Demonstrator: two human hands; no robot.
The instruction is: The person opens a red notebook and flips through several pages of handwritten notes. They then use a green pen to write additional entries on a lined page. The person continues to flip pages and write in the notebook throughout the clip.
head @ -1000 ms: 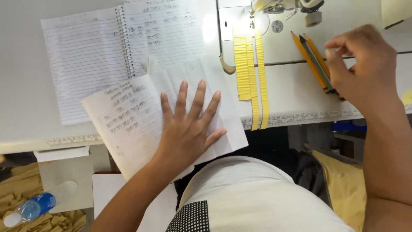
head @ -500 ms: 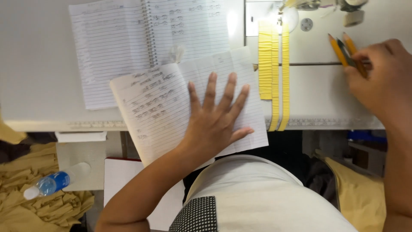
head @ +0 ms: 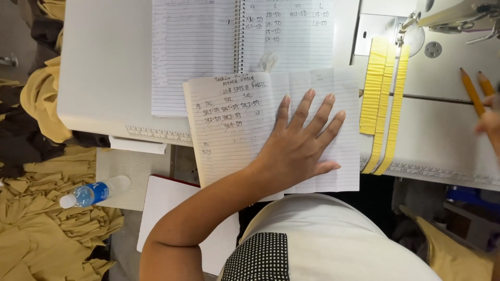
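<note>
left hand (head: 299, 151): fingers spread, palm flat, pinning the loose lined sheet (head: 234, 130) at the table's near edge so it lies still | right hand (head: 489, 122): blurred beside two pencils (head: 471, 91), grip unclear | spiral notebook (head: 239, 36): open just beyond

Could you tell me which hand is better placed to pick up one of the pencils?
The right hand. It is at the frame's right edge, touching the two pencils on the sewing machine bed. The left hand lies flat on the loose sheet, holding it down, well away from them.
</note>
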